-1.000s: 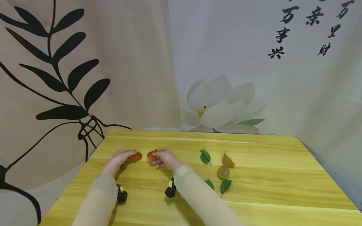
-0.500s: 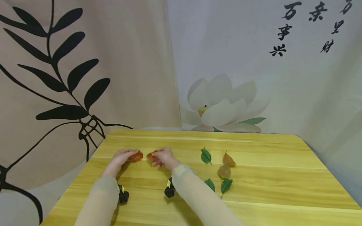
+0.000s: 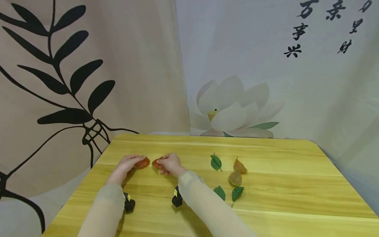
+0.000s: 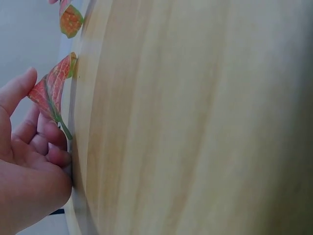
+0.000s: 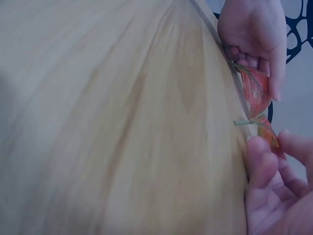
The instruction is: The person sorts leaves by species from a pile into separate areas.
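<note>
My left hand pinches a red leaf between thumb and fingers, at the left of the table. The leaf has pale veins and a green stem that points down toward the wood in the left wrist view. Close by on the right, my right hand pinches a second red leaf, tinged orange and green, with a short stem. A small gap parts the two leaves in the head view. Curled fingers of the right hand hide some of its leaf.
Right of the hands on the wooden table lie a green leaf, an orange leaf, a brownish leaf and two more green leaves, one being a serrated leaf. A printed curtain hangs behind the table.
The right hand has shifted slightly left with its leaf, narrowing the gap between the two red leaves. The left hand stays nearly where it was, still holding its leaf.
</note>
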The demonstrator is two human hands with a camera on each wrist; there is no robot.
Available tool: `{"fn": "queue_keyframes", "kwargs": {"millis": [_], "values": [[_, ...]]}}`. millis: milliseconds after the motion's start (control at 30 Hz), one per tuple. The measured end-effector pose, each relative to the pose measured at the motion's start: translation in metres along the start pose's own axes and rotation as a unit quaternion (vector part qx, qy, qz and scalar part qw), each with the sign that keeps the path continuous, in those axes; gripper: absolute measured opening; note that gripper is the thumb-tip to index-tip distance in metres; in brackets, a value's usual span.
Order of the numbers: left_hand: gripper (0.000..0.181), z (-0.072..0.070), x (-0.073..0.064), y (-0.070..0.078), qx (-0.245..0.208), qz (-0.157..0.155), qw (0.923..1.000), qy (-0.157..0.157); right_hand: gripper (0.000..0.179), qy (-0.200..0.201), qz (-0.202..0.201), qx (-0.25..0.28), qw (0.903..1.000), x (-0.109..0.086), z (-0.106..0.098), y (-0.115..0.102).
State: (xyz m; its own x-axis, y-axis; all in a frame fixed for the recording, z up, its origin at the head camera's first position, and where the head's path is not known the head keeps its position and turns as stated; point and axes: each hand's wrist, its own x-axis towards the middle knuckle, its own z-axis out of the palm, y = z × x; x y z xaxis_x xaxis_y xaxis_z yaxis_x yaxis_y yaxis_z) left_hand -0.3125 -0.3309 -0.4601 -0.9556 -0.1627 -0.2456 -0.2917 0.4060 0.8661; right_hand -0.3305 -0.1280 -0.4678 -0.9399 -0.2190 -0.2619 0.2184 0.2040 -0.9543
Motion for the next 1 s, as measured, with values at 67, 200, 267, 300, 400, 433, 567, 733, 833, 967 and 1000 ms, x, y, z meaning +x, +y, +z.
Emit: {"fn": "queue_keyframes", "kwargs": {"millis": [67,200,267,300,400,433,567,733,833,967,1000], "values": [[0.048,0.0005,-0.0001,-0.0005,0.001,0.003,1.0,-0.003,0.017,-0.002,-0.003,-0.006,1.0,0.0,0.0002,-0.0004],[0.05,0.0014,-0.0005,-0.0007,-0.003,0.001,1.0,-0.001,0.018,-0.002,-0.008,-0.019,0.9998,0.0003,0.0009,0.0],[0.05,0.0013,-0.0012,-0.0004,-0.002,0.0,1.0,-0.002,0.018,-0.002,-0.009,-0.023,0.9997,0.0002,0.001,0.0001],[0.05,0.0012,-0.0012,-0.0003,-0.003,-0.001,1.0,-0.002,0.018,-0.003,-0.01,-0.023,0.9997,0.0004,0.0009,0.0001],[0.053,0.0001,-0.0011,-0.0003,-0.003,0.004,1.0,-0.007,0.018,-0.005,-0.013,-0.028,0.9995,-0.0005,0.0003,-0.0006],[0.053,0.0001,-0.0011,-0.0003,-0.003,0.006,0.9999,-0.009,0.019,-0.006,-0.014,-0.029,0.9995,-0.001,-0.0001,-0.0009],[0.055,-0.0001,-0.0007,0.0002,-0.006,0.009,0.9999,-0.012,0.021,-0.012,-0.014,-0.024,0.9995,-0.0027,-0.0018,-0.0025],[0.053,0.0013,0.0009,0.0,-0.009,0.006,0.9999,-0.007,0.022,-0.016,-0.012,-0.013,0.9997,-0.0034,-0.0031,-0.0035],[0.053,0.0018,0.0012,-0.0002,-0.01,0.004,0.9999,-0.005,0.022,-0.015,-0.013,-0.011,0.9997,-0.0029,-0.0028,-0.003],[0.053,0.0013,0.0011,-0.0003,-0.009,0.001,0.9999,-0.006,0.023,-0.017,-0.013,-0.011,0.9997,-0.0023,-0.0022,-0.002],[0.053,0.0009,0.0011,-0.0005,-0.008,0.001,0.9999,-0.007,0.024,-0.018,-0.014,-0.011,0.9997,-0.0022,-0.0021,-0.0017]]}}
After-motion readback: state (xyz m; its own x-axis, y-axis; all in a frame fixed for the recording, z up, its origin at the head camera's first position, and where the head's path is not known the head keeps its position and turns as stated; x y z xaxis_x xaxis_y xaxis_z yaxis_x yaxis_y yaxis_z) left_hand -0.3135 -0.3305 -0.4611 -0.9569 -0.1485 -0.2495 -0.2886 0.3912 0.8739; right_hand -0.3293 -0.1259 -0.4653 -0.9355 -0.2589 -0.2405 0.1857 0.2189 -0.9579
